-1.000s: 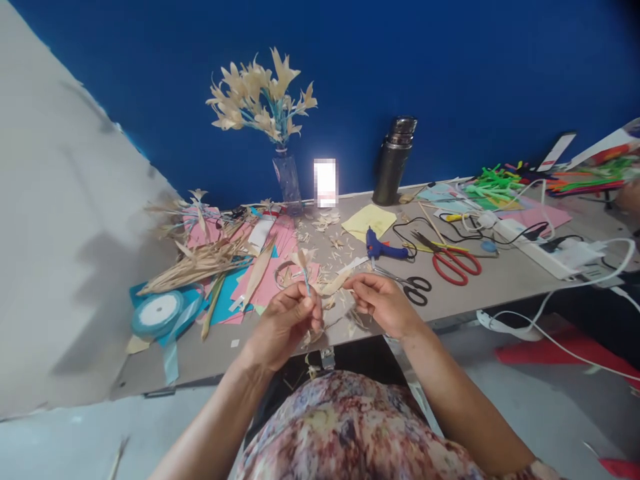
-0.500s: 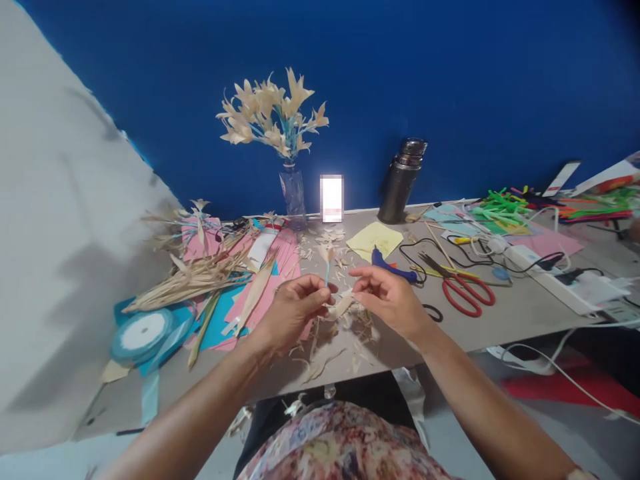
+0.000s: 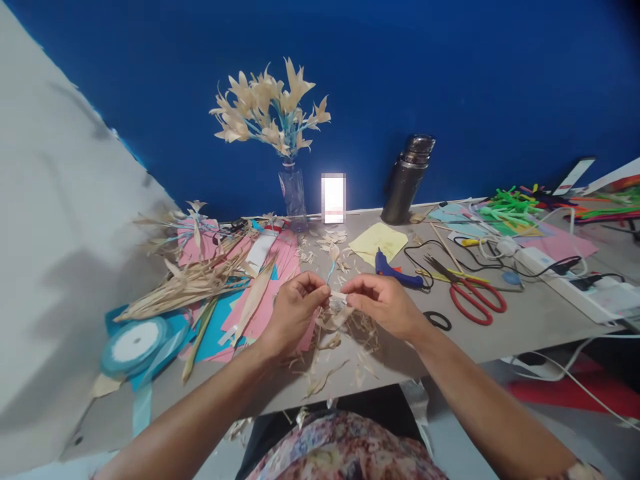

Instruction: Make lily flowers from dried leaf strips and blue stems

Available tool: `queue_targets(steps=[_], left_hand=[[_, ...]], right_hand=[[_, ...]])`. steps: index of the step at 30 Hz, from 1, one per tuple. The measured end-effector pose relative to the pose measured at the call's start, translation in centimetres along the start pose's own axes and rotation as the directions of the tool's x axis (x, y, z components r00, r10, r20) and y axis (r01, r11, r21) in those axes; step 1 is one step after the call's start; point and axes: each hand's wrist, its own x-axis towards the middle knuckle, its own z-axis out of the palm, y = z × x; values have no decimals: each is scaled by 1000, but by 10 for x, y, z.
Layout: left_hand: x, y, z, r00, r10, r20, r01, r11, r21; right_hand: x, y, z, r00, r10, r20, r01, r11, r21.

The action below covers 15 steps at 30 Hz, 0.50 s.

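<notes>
My left hand (image 3: 299,305) pinches the pale-blue stem of a small husk flower (image 3: 333,253), whose cream bloom points up and away from me. My right hand (image 3: 383,305) is just to its right, thumb and fingertips closed on a pale husk strip (image 3: 339,295) that reaches across to the left fingertips. Whether the strip touches the stem is hard to make out. Below the hands lie husk scraps (image 3: 350,330) on the grey table (image 3: 415,367).
A plastic bottle (image 3: 293,193) holds similar flowers at the back, near a dark thermos (image 3: 407,180). Right: a blue glue gun (image 3: 397,270), red-handled scissors (image 3: 477,297) and a power strip (image 3: 565,280). Left: dried husks (image 3: 185,290) and a ribbon spool (image 3: 135,343).
My right hand has moved left, close to the left fingertips, and its fingers have closed on the pale strip. The flower stem leans slightly more to the right.
</notes>
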Motion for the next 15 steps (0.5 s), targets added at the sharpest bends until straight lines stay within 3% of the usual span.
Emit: queue_targets(steps=[6, 10, 12, 15], left_hand=[[15, 1, -4, 983, 154, -96, -141, 981, 133], [31, -1, -19, 958, 225, -175, -202, 970, 138], [37, -3, -29, 939, 235, -251, -212, 970, 117], [42, -7, -38, 955, 152, -254, -144, 988, 48]], right_hand=[[33, -5, 5, 989, -33, 147, 39, 999, -38], [62, -9, 6, 994, -15, 109, 46, 958, -283], [72, -6, 7, 992, -34, 123, 88, 878, -471], [78, 8, 10, 990, -63, 125, 136, 645, -752]])
